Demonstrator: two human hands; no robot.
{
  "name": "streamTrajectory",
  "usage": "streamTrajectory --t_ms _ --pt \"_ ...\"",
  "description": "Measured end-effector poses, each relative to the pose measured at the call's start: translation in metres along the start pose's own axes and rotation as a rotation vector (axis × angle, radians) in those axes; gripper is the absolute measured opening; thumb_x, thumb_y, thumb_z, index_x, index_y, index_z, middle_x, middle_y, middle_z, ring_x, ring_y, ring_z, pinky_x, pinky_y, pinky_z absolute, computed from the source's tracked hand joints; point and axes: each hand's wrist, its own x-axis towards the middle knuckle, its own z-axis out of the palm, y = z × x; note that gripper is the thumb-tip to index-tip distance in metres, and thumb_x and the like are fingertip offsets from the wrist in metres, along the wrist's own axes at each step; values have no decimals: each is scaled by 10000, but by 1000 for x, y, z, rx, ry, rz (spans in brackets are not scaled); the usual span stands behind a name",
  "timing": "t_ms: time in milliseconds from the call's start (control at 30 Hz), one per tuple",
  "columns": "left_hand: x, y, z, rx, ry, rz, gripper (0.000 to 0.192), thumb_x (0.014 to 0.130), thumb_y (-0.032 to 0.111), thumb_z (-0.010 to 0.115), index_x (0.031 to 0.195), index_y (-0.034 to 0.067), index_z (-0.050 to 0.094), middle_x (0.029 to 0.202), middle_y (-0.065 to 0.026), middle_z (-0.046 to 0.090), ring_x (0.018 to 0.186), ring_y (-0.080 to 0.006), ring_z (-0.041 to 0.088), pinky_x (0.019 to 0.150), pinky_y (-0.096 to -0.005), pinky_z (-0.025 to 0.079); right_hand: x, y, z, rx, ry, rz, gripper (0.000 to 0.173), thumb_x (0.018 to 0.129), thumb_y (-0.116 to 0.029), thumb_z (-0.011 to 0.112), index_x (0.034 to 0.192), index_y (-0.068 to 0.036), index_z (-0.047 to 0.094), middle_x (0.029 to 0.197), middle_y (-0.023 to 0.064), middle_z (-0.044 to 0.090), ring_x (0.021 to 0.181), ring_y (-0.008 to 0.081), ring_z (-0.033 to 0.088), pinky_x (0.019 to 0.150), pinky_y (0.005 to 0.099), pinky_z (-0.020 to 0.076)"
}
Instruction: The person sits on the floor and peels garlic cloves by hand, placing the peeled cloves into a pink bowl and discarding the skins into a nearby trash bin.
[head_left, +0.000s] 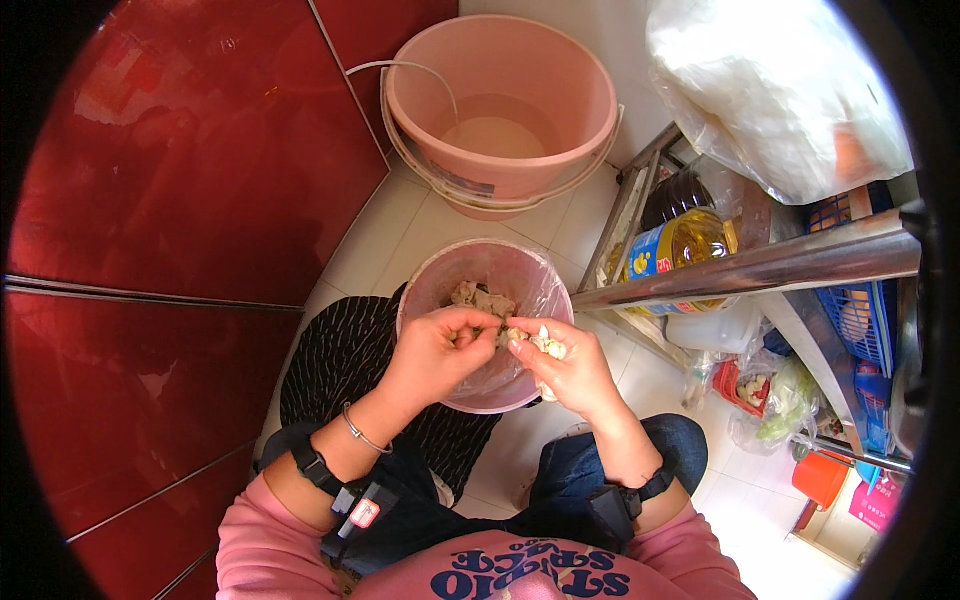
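Note:
Above a pink waste bin with a clear plastic liner, my two hands nearly meet at the fingertips. My right hand is curled around several small whitish pieces, which look like garlic cloves. One more pale piece shows below the palm. My left hand has its thumb and forefinger pinched together on a small dark bit next to the right fingertips. What its other fingers enclose is mostly hidden. Crumpled brownish waste lies inside the bin.
Beyond the bin stands a large pink bucket with water and a thin hose. Red cabinet doors rise at left. On the right, a metal rack holds an oil bottle and blue baskets. A black striped cloth is beside my leg.

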Motion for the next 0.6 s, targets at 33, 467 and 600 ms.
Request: streamTrajectory --t_ms 33,467,600 --pt "-1 0 1 33 -28 26 167 771 98 689 921 23 690 583 41 490 550 -30 427 508 -208 374 1 1 0 -119 31 -120 252 838 -108 663 1080 -39 648 831 40 651 719 133 605 649 256 489" --pt "-3 5 1 179 -29 113 75 760 73 680 775 5 652 583 25 525 545 -31 444 507 -207 392 -1 0 3 -500 75 -497 247 793 -38 663 1039 -61 663 872 94 620 774 239 623 678 311 501" --pt "-1 2 1 3 -52 -54 80 766 62 663 793 -4 629 639 38 546 599 -22 460 558 -199 408 1 -1 2 -328 -18 -429 234 845 -83 643 1077 -56 643 900 80 641 753 160 618 629 274 492"
